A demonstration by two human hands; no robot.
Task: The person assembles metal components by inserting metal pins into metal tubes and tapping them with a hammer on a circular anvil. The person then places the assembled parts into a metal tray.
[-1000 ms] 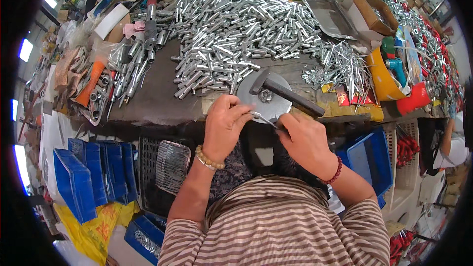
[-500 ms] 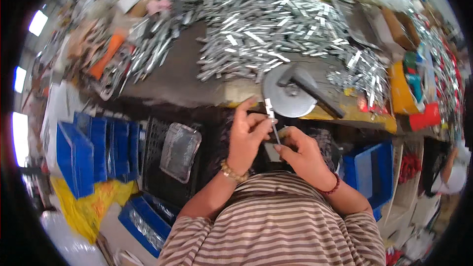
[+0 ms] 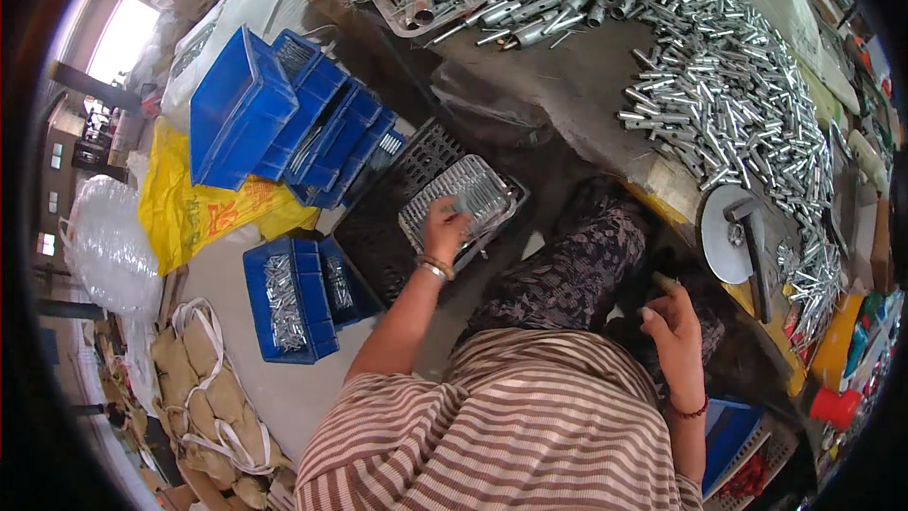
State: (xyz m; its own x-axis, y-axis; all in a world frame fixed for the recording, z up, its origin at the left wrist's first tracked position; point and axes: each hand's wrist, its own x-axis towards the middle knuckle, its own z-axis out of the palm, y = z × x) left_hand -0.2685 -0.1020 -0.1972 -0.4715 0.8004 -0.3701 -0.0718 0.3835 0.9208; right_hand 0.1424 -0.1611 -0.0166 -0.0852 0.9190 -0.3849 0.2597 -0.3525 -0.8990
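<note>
Since the earlier frames, the left hand has swung away from the right hand and over to the silver tray of slim metal rods inside the black perforated crate, its fingers bent above them, though blur hides whether they pinch one. The right hand hangs near the dark patterned trousers, thumb and index finger spread, while the hammer lies on the round grey disc at the workbench's edge.
</note>
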